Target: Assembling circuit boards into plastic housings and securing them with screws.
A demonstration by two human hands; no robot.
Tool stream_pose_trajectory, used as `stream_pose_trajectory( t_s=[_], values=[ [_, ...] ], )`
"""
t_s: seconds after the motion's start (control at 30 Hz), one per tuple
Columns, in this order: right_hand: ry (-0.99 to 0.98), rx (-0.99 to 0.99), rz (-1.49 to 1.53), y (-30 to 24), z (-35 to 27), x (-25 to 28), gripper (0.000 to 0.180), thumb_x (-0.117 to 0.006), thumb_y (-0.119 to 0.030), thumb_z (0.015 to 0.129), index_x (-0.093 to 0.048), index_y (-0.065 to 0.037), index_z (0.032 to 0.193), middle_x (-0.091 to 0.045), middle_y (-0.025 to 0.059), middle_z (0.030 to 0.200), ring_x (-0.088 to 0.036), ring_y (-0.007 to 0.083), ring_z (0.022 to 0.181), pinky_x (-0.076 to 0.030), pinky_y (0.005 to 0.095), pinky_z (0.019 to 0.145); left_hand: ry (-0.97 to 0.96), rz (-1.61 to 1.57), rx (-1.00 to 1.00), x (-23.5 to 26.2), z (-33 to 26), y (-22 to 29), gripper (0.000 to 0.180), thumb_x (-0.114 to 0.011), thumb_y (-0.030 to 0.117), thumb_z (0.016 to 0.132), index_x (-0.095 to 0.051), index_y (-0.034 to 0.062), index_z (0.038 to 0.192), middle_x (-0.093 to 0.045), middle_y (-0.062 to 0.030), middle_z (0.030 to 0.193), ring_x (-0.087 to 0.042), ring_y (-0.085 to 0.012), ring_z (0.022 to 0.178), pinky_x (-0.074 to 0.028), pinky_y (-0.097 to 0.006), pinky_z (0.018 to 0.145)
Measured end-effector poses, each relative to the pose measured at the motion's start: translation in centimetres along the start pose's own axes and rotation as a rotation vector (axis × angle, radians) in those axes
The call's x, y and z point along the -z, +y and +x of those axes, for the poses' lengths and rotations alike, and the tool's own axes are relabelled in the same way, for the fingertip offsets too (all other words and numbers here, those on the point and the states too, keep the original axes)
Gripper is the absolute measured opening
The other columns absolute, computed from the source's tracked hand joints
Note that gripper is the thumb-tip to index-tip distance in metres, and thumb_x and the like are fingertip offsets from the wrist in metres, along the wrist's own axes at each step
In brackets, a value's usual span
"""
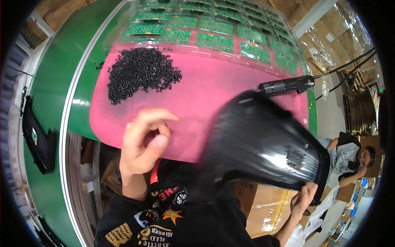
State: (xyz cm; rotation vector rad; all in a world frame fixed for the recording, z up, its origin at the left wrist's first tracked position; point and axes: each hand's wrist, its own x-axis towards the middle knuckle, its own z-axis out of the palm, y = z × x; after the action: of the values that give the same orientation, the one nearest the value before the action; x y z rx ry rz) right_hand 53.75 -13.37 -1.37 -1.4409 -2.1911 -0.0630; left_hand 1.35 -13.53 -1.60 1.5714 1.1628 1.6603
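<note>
The right hand [303,198] grips the rim of a glossy black plastic shell [263,144], tilted for inspection. The left hand [144,142] fingers curl loosely, empty, ahead of them a heap of small black pellets [140,74] on the pink bench mat [214,94].

Black pellets [140,74] on pink mat [214,90]; green boards [214,41]; glossy black casing [263,144].

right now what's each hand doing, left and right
Left hand: empty, fingers loosely curled above the pink mat.
Right hand: gripping the edge of a blurred black plastic housing.
</note>
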Motion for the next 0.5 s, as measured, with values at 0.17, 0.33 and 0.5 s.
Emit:
stream_pose_trajectory(
  t_s=[0.17, 0.33, 0.5],
  values=[
    [-0.381, 0.328, -0.08, -8.1, 9.7, -1.5, 0.038, -0.069, -0.002, 0.059, -0.058, -0.003, 0.096, -0.055, 0.0122, 0.091, -0.056, 0.0324, 0.083, -0.045, 0.0414, 0.07, 0.014, 0.257, 0.139, 1.5, -0.4, 1.2, 0.02, -0.062, -0.002, 0.078, -0.07, -0.0004, 0.096, -0.049, -0.0008, 0.058, -0.04, -0.0057, 0.05, -0.03, -0.024, 0.048],
    [-0.428, 0.509, 0.233, -15.7, 17.9, -2.6, 0.042, -0.081, -0.016, 0.07, -0.06, -0.003, 0.104, -0.06, 0.013, 0.101, -0.058, 0.034, 0.089, -0.045, 0.042, 0.077, 0.104, 0.23, 0.119, 1.8, -0.7, 1.1, 0.022, -0.057, -0.008, 0.068, -0.066, -0.0017, 0.087, -0.045, -0.0003, 0.065, -0.032, -0.0058, 0.052, -0.026, -0.024, 0.049],
    [-0.218, 0.81, 0.313, -25.7, 27.1, -9.0, 0.044, -0.069, -0.012, 0.083, -0.053, 0.0, 0.122, -0.057, 0.0178, 0.108, -0.054, 0.0371, 0.103, -0.044, 0.0431, 0.088, 0.323, 0.18, 0.001, 2.2, -2.0, -0.4, 0.017, -0.061, -0.014, 0.067, -0.064, 0.0004, 0.074, -0.042, 0.0039, 0.056, -0.032, -0.0022, 0.049, -0.023, -0.022, 0.047]
  ],
)
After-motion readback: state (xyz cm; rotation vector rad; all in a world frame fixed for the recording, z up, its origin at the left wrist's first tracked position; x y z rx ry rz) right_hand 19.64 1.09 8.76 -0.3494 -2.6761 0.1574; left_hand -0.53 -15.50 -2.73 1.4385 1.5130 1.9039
